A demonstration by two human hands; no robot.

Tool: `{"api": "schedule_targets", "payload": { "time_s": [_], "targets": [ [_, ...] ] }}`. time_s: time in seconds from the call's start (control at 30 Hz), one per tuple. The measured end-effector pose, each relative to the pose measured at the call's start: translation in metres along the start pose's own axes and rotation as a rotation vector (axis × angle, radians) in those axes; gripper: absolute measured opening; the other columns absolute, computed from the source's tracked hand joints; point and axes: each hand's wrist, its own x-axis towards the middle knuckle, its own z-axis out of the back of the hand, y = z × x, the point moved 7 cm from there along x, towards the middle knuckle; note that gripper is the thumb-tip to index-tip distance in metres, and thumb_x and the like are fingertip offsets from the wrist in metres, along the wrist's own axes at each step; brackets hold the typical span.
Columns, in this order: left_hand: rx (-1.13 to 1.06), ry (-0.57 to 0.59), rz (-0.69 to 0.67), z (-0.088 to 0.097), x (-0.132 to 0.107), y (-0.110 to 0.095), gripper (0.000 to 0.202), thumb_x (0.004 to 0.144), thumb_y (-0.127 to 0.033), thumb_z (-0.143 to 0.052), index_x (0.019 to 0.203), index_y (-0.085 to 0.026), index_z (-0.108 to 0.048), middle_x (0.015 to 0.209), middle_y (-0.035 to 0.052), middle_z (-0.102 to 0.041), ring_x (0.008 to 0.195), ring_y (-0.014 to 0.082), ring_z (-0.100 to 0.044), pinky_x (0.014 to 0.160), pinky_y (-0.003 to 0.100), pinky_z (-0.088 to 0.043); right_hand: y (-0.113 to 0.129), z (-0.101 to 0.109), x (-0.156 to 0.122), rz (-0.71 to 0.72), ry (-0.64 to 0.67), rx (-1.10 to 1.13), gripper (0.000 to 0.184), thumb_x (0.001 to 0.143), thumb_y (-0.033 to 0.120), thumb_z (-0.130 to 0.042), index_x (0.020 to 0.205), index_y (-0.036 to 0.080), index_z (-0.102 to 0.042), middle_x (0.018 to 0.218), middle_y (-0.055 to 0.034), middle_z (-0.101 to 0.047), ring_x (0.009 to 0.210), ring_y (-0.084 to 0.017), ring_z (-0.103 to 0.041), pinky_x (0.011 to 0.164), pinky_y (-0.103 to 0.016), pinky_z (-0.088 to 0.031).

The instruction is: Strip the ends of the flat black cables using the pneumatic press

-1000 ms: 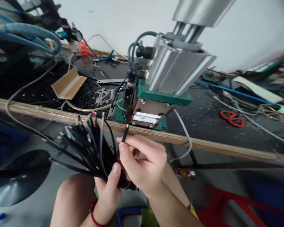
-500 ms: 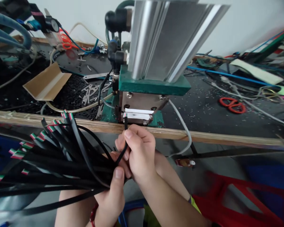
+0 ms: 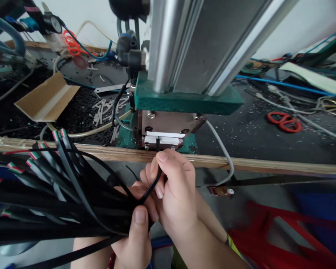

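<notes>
My left hand is closed around a thick bundle of black flat cables that fans out to the left, their ends showing red, white and green wires. My right hand pinches a single black cable from that bundle and holds its stripped tip at the metal slot in the front of a small press. The press has a green plate and a large aluminium cylinder above it.
A wooden strip edges the dark bench. On the bench lie a folded cardboard piece, cut white wire scraps, red scissors, hoses and cables. A grey cable hangs over the edge. A red stool stands below right.
My right hand has carried the single cable up from the bundle to the press slot. The view has moved closer to the press, and the bundle now spreads further left.
</notes>
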Motion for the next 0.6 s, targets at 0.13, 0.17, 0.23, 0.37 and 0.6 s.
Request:
{"api": "schedule_targets", "payload": {
  "time_s": [0.13, 0.17, 0.23, 0.37, 0.6],
  "targets": [
    [0.021, 0.018, -0.013, -0.001, 0.0, 0.001, 0.023, 0.111, -0.047, -0.075, 0.1, -0.027, -0.076, 0.06, -0.0053, -0.063, 0.051, 0.0164, -0.059, 0.07, 0.035, -0.059, 0.002, 0.0, 0.001, -0.012, -0.018, -0.046, 0.042, 0.097, 0.04, -0.079, 0.06, 0.026, -0.066, 0.042, 0.0097, -0.04, 0.027, -0.011, -0.035, 0.026, -0.023, -0.021],
    [0.016, 0.029, -0.014, -0.003, 0.0, 0.0, 0.021, 0.111, -0.046, -0.074, 0.102, -0.027, -0.077, 0.06, -0.0053, -0.063, 0.051, 0.0162, -0.059, 0.07, 0.035, -0.058, 0.003, 0.0, 0.001, -0.018, -0.018, -0.063, 0.043, 0.097, 0.041, -0.079, 0.059, 0.026, -0.065, 0.042, 0.0098, -0.039, 0.027, -0.011, -0.036, 0.027, -0.023, -0.022],
    [-0.011, 0.029, -0.012, -0.005, 0.0, -0.001, 0.019, 0.111, -0.045, -0.074, 0.105, -0.027, -0.077, 0.061, -0.0055, -0.063, 0.052, 0.0154, -0.058, 0.069, 0.034, -0.058, 0.004, 0.003, -0.001, -0.024, -0.037, -0.123, 0.045, 0.097, 0.044, -0.079, 0.059, 0.027, -0.06, 0.042, 0.0099, -0.038, 0.029, -0.011, -0.036, 0.029, -0.024, -0.026],
    [-0.041, -0.016, 0.008, -0.007, 0.0, -0.003, 0.018, 0.11, -0.046, -0.077, 0.105, -0.028, -0.076, 0.061, -0.0066, -0.062, 0.053, 0.0146, -0.056, 0.065, 0.031, -0.055, 0.007, 0.018, -0.005, 0.007, -0.111, -0.325, 0.052, 0.099, 0.059, -0.079, 0.064, 0.03, -0.055, 0.043, 0.0086, -0.038, 0.036, -0.012, -0.036, 0.036, -0.027, -0.034],
    [-0.054, -0.043, 0.027, -0.01, -0.001, -0.003, 0.02, 0.109, -0.047, -0.079, 0.102, -0.028, -0.079, 0.058, -0.0064, -0.061, 0.053, 0.0146, -0.056, 0.064, 0.031, -0.055, 0.003, 0.036, -0.006, 0.068, -0.086, -0.438, 0.053, 0.107, 0.069, -0.068, 0.071, 0.03, -0.059, 0.049, 0.0048, -0.045, 0.043, -0.015, -0.043, 0.043, -0.032, -0.041]
  ]
}}
